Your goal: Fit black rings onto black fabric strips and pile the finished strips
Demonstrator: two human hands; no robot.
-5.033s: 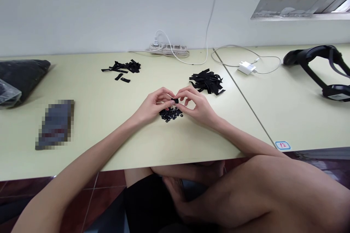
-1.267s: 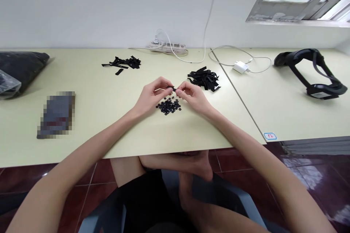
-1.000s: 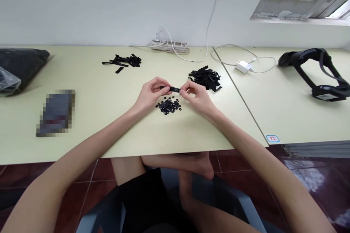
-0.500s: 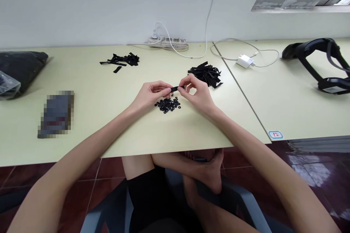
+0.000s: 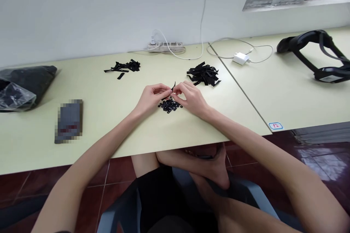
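Both hands meet just above a small heap of dark round discs with holes (image 5: pixel 168 106), probably washers or snaps. My left hand (image 5: pixel 151 97) pinches a short black fabric strip (image 5: pixel 174 86). From the other side, the fingertips of my right hand (image 5: pixel 192 99) close on the same strip. The strip is bent, one end poking up between the hands, and its middle is hidden by fingers. Behind my right hand lies a bigger pile of black strips (image 5: pixel 203 74); a smaller pile of strips (image 5: pixel 127 66) lies further back on the left.
A power strip (image 5: pixel 166 47) with white cables sits against the wall. Right of the table seam are a white charger (image 5: pixel 240 58) and a black headset (image 5: pixel 314 54). On the left lie a dark plastic bag (image 5: pixel 35 83) and a blurred flat item (image 5: pixel 69 122).
My hands have come closer together. The strip, earlier stretched nearly flat between them, is now bent with an end upward. The whole view has tilted and shifted slightly.
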